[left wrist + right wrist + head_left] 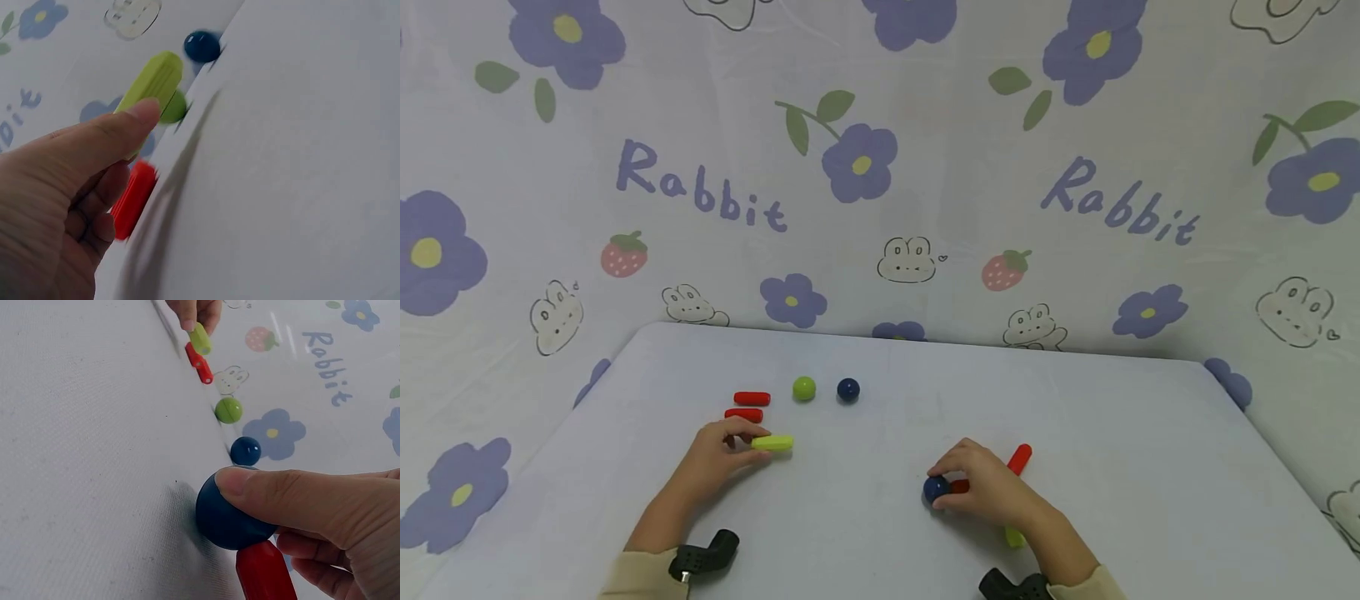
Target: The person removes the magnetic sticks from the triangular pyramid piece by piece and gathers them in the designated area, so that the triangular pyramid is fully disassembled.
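My left hand point(721, 454) pinches a yellow-green rod point(772, 443) between thumb and fingers; in the left wrist view the rod point(156, 78) points up past the thumb tip. Two red rods point(752, 398) lie just beyond that hand. On the right, my right hand point(981, 483) grips a dark blue ball point(936, 490) with the thumb across it. A red rod point(265, 572) meets this ball in the right wrist view. Another red rod point(1020, 458) and a yellow-green rod point(1014, 537) show from behind the right hand, their other parts hidden.
A green ball point(803, 388) and a second dark blue ball point(848, 391) sit toward the back of the white table point(850, 533). Behind the table's far edge hangs a cloth point(955, 183) printed with flowers and rabbits.
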A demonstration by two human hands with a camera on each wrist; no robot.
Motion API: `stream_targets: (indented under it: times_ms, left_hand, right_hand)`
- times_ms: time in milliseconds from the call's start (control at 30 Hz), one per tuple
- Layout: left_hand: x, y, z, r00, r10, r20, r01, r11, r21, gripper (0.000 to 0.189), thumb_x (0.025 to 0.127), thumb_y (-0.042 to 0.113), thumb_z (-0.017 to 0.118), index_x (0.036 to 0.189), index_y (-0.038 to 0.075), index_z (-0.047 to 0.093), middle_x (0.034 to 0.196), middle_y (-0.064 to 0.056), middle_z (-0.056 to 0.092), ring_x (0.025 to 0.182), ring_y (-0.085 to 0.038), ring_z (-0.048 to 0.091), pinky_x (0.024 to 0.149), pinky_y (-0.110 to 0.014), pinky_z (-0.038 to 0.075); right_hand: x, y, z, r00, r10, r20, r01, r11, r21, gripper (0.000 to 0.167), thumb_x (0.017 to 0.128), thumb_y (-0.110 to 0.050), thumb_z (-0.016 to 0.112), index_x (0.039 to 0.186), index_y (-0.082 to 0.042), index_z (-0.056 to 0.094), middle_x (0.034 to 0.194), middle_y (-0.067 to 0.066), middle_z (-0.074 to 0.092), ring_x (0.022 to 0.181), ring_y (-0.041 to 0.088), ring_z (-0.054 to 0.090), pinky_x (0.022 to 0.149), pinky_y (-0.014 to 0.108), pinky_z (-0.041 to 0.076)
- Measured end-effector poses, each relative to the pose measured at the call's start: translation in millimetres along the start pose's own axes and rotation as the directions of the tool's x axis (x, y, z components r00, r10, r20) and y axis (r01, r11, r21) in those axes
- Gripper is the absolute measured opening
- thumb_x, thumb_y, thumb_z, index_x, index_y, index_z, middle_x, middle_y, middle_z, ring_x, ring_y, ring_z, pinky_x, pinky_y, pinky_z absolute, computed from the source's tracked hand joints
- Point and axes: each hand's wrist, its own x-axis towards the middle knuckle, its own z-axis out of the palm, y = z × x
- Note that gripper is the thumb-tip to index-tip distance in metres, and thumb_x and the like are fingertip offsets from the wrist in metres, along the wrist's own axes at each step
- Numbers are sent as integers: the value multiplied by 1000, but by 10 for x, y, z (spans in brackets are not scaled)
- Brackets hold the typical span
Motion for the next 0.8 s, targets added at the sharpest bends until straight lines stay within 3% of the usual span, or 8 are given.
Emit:
stream_targets:
  times_ms: [300,800]
  left_hand:
    - [-13,-281,-272,994,-104,-32,106,993,44,31,76,21,76,105,11,69,95,-6,63,80,-16,47,64,-21,41]
    - [-6,-395,-315,996,-73,-48,77,994,76,26,78,19,74,102,11,70,99,-5,66,89,-15,51,71,-22,41]
  right_hand:
    - [-9,17,-5,1000,-13,4,13,1000,0,34,77,-25,76,104,-7,70,101,-1,67,101,19,54,85,31,49]
    - [-7,20,16,1000,2,-6,-2,1000,0,34,77,-27,76,105,-8,70,102,-1,66,102,19,53,85,31,49]
